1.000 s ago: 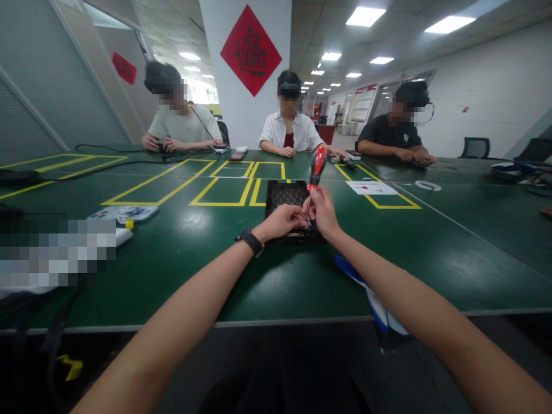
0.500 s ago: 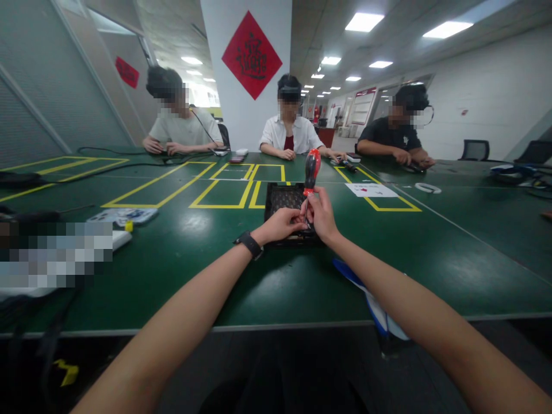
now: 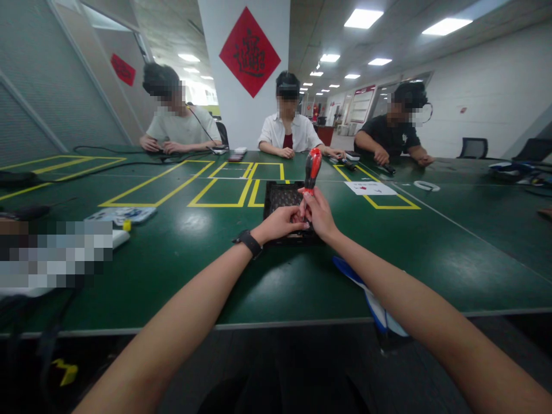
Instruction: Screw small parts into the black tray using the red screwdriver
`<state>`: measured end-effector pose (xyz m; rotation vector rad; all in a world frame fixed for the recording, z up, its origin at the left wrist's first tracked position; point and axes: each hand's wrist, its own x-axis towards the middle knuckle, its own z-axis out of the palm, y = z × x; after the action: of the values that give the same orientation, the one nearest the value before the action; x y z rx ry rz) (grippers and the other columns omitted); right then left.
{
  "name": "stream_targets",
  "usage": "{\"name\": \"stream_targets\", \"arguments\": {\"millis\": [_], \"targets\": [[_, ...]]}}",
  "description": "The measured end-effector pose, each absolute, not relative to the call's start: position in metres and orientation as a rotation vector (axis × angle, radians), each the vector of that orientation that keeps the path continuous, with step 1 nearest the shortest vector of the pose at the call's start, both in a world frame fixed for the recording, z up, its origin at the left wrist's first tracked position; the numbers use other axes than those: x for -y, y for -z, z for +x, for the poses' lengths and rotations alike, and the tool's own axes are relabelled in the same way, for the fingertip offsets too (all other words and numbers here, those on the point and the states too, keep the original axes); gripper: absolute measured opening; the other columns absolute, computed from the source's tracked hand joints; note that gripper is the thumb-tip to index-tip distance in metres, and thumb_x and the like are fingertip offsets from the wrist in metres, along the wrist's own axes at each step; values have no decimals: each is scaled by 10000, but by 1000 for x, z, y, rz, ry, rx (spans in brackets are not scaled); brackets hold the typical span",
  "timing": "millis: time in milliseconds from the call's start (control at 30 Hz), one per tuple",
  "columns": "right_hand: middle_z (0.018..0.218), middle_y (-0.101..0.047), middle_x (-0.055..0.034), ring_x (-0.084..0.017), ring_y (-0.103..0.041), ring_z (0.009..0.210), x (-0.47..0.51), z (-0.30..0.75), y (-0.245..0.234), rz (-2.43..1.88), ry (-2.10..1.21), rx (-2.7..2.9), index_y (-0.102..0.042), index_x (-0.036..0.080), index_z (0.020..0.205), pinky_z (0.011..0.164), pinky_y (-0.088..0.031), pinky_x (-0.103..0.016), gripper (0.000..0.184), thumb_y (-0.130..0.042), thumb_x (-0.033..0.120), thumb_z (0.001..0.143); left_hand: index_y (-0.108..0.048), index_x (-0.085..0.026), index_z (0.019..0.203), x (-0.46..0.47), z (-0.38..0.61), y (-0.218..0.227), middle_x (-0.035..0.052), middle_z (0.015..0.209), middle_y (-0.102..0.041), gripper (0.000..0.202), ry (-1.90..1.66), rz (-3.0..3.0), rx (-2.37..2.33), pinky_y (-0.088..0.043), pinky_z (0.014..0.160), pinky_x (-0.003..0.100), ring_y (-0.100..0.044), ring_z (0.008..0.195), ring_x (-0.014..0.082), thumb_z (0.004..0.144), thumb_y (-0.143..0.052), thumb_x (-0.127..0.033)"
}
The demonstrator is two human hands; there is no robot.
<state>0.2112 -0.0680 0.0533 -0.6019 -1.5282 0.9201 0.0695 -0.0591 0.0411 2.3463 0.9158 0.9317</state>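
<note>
My right hand (image 3: 321, 214) grips a screwdriver (image 3: 313, 167) with a red and black handle, which stands nearly upright with its handle pointing up. Close beside it, my left hand (image 3: 282, 223) has its fingers pinched together around the low end of the shaft; whatever they hold there is too small and hidden to name. Both hands are over the right and front part of a black open tray-like frame (image 3: 272, 192) with a patterned floor. My fingers cover the screwdriver's tip.
Yellow tape (image 3: 215, 204) marks boxes on the green table (image 3: 194, 276). A printed paper (image 3: 371, 188) and a white ring (image 3: 426, 186) lie to the right. A blue-and-white item (image 3: 371, 296) sits under my right forearm. Three co-workers sit opposite. A patterned flat item (image 3: 123, 215) lies left.
My hands and the screwdriver stay nearly in place; the handle leans very slightly differently. The view shifts a little. At right, a co-worker's hands have moved apart, one holding a dark object.
</note>
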Motion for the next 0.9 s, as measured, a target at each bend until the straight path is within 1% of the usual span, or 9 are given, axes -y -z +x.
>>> {"name": "stream_targets", "arguments": {"millis": [133, 233, 367, 433, 500, 567, 700, 767, 900], "targets": [[528, -500, 71, -50, -406, 391, 69, 211, -54, -602, -905, 1516, -494, 191, 1023, 390, -308, -173, 282, -447, 426, 875, -565, -120, 715, 58, 69, -41, -17, 626, -523, 326, -912, 2374, -944, -348, 560, 222, -452, 588, 108, 721, -636, -438], [522, -497, 78, -46, -384, 364, 68, 212, -54, -590, -911, 1494, -479, 194, 1013, 366, -298, -167, 259, -433, 413, 882, -577, -117, 689, 58, 69, -43, -8, 628, -554, 281, -899, 2381, -934, -368, 583, 226, -485, 606, 116, 730, -633, -389], [522, -488, 86, -44, -342, 320, 65, 214, -53, -589, -988, 1475, -466, 200, 1020, 324, -291, -169, 272, -389, 428, 892, -630, -114, 765, 59, 68, -46, 22, 724, -642, 169, -850, 2354, -845, -418, 665, 241, -561, 666, 131, 768, -588, -277], [532, -487, 88, -40, -340, 319, 65, 215, -53, -595, -998, 1468, -463, 203, 1044, 324, -296, -166, 287, -389, 434, 891, -637, -114, 813, 60, 68, -46, 35, 775, -664, 157, -834, 2329, -783, -432, 705, 246, -586, 705, 136, 786, -558, -247], [538, -485, 87, -36, -342, 326, 65, 214, -52, -600, -973, 1461, -464, 203, 1059, 331, -294, -161, 294, -399, 433, 888, -630, -112, 833, 60, 69, -46, 44, 808, -669, 168, -837, 2303, -744, -436, 721, 249, -595, 737, 140, 802, -536, -248], [538, -485, 85, -35, -345, 338, 66, 214, -53, -604, -941, 1459, -466, 199, 1060, 340, -291, -158, 295, -403, 431, 888, -620, -113, 836, 59, 69, -45, 41, 799, -657, 193, -870, 2300, -770, -431, 702, 246, -584, 730, 139, 807, -538, -285], [534, -494, 78, -41, -380, 369, 68, 212, -54, -593, -914, 1469, -464, 192, 1044, 363, -297, -157, 278, -413, 416, 888, -595, -118, 761, 59, 70, -42, -2, 667, -583, 273, -956, 2364, -942, -381, 595, 229, -499, 615, 116, 745, -621, -390], [537, -502, 75, -43, -391, 374, 68, 211, -55, -585, -914, 1472, -462, 195, 1040, 365, -297, -158, 275, -420, 419, 885, -590, -118, 737, 59, 69, -42, -10, 641, -564, 289, -966, 2384, -961, -367, 578, 227, -479, 598, 112, 731, -634, -403], [527, -506, 79, -42, -378, 345, 66, 212, -54, -612, -967, 1471, -454, 201, 1028, 335, -271, -155, 295, -416, 453, 877, -620, -118, 789, 61, 68, -46, 16, 741, -636, 204, -906, 2346, -835, -422, 676, 243, -557, 687, 133, 771, -595, -320]]}}
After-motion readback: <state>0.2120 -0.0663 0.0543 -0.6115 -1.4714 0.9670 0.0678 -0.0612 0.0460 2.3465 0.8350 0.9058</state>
